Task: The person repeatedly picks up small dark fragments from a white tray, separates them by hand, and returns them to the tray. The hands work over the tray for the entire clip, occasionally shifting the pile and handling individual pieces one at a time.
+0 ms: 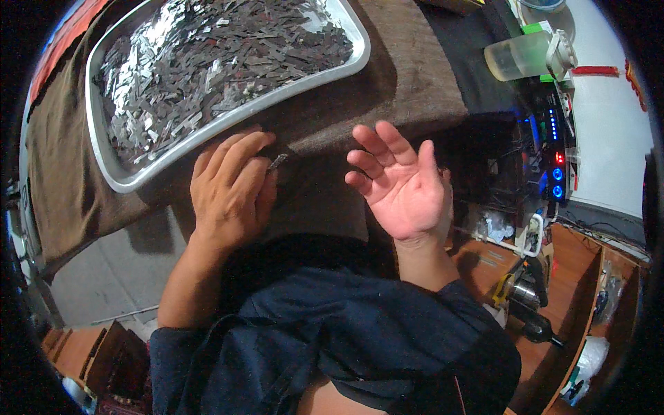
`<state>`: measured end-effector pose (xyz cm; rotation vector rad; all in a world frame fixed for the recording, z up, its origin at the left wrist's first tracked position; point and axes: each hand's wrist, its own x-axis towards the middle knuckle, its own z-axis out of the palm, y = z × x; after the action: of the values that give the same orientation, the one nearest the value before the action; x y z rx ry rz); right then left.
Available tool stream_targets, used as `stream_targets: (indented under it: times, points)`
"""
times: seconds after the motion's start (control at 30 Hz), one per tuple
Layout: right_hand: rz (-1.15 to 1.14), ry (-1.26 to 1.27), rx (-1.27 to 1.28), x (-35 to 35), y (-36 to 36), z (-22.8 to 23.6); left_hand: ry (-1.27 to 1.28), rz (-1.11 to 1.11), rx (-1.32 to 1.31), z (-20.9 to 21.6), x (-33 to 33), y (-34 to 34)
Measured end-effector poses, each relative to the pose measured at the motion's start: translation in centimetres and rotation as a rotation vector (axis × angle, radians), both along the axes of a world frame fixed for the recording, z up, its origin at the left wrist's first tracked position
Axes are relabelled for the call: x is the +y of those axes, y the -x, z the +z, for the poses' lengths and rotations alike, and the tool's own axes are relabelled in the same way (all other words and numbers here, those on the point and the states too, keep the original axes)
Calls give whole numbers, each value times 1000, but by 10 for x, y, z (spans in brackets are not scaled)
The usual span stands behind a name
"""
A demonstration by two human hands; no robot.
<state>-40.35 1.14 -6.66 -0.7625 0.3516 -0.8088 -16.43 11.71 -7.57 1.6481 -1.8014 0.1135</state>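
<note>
I can see two bare hands before one shallow metal tray (242,114), which sits on a brown cloth (415,83) spread over the work surface. Heaped inside the tray are thin metal strips (221,62), far more than I can count from here, dull grey for the most part and glaring bright toward the left side. The left hand (232,176) is back-up, just beside the tray's near rim, its fingers bent; one small metal piece (278,162) juts out at the thumb and forefinger, which appear pinched on it. Whether more pieces are tucked under that palm I cannot tell. The right hand (408,187) is lifted to the right of it, palm showing, its four fingers and thumb loosely curled and apart, closed on nothing. One dark shirt (360,332) covers the person's body below. Over to the right I count one clear plastic pitcher (515,59) with a white lid, and one black device (557,138) showing two blue ring lights (557,181) with a red glow above them. Lower down, near the wooden shelving (577,277), lies one black power tool (529,308), its metal collar shining.
</note>
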Motion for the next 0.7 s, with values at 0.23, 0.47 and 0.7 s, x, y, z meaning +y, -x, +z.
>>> stream_targets:
  times: [0.23, 0.47, 0.7]
  points:
    - [-539, 1345, 829, 2, -5, -8, -15, 20, 12, -2, 1, 2]
    - [-536, 1417, 862, -3, -9, -8, -14, 20, -18, -3, 0, 0]
    - [-215, 1640, 1327, -2, -18, -17, -6, 18, 18, -1, 0, 2]
